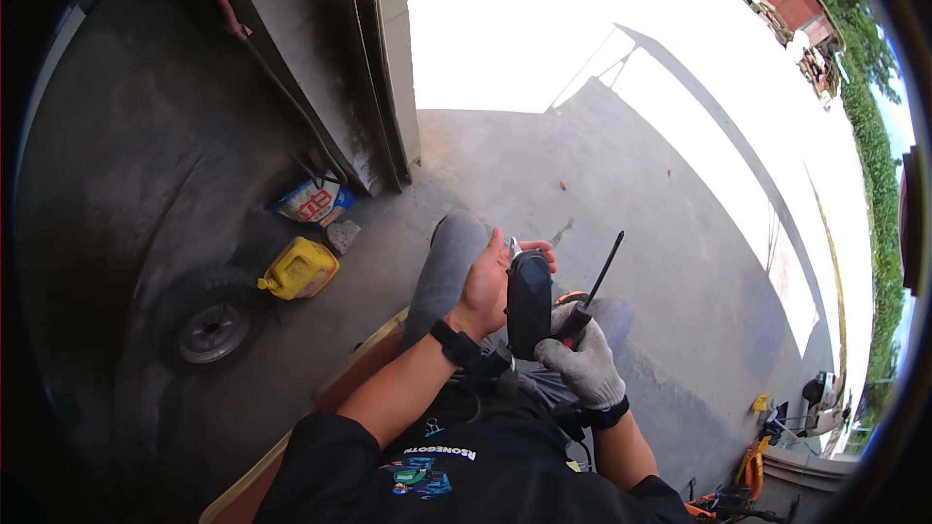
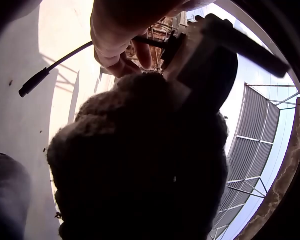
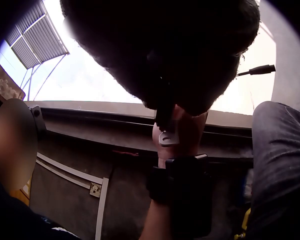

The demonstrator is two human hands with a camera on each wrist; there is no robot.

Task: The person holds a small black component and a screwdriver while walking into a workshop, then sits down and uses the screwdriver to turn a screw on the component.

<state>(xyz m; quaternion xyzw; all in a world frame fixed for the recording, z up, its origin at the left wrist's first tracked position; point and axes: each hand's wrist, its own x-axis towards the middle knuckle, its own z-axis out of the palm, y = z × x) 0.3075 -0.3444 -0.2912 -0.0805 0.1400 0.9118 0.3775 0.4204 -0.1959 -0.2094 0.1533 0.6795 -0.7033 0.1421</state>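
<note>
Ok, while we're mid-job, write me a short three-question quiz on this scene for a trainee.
1. What is the left hand holding?
2. True or false: the right hand, which grips the screwdriver, wears a glove.
3. Pick one. The jug on the floor near the wheel is: A) red, B) white, C) yellow.

Key:
1. A dark oblong part.
2. True; the glove is pale grey.
3. C.
</note>
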